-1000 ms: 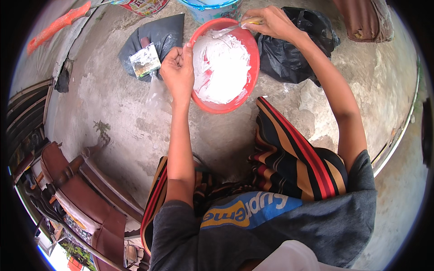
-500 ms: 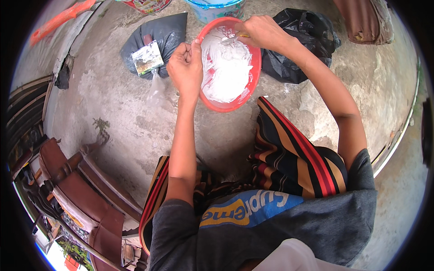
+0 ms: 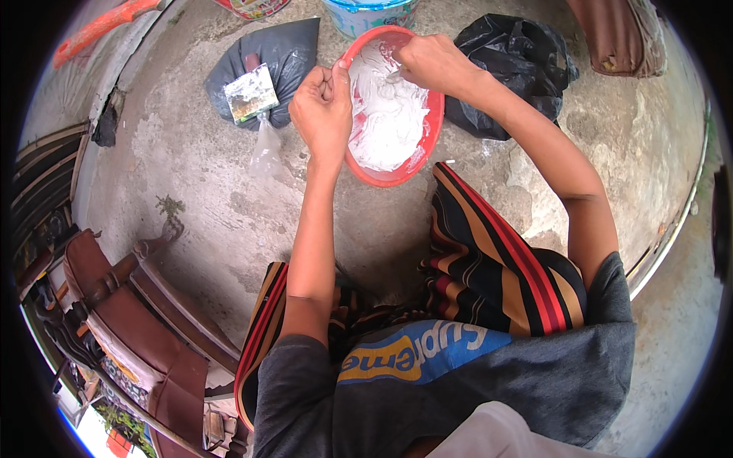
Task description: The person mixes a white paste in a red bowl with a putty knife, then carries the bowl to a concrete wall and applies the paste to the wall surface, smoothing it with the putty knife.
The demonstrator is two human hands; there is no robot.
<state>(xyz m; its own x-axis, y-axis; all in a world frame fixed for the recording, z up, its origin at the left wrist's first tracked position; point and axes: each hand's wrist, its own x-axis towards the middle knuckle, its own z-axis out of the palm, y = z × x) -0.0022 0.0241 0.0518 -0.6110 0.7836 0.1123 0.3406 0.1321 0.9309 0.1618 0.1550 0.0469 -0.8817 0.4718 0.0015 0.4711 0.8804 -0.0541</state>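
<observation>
My left hand (image 3: 321,113) is closed on the near-left rim of a red plastic bowl (image 3: 433,131), which looks tilted. White paste (image 3: 385,133) covers much of its inside. My right hand (image 3: 434,62) reaches over the bowl's far right side, closed on a putty knife, whose metal blade (image 3: 394,75) dips into the paste; most of its handle is hidden by my fingers. Just left of my left hand, a grey bag (image 3: 282,53) lies on the concrete with a printed card (image 3: 250,91) on it and a clear plastic bag (image 3: 267,149) at its lower side.
Beyond the bowl stand a blue-rimmed bucket (image 3: 370,17) and another container (image 3: 248,6). A black bag (image 3: 511,76) is at right, brown cloth (image 3: 615,38) farther off. An orange tool (image 3: 95,38) is top left; a brown wooden-framed seat (image 3: 141,320) stands lower left.
My left hand and the bowl have shifted right and slightly up, the bowl appearing narrower. My right hand has moved down and left, deeper over the bowl, covering more of the knife.
</observation>
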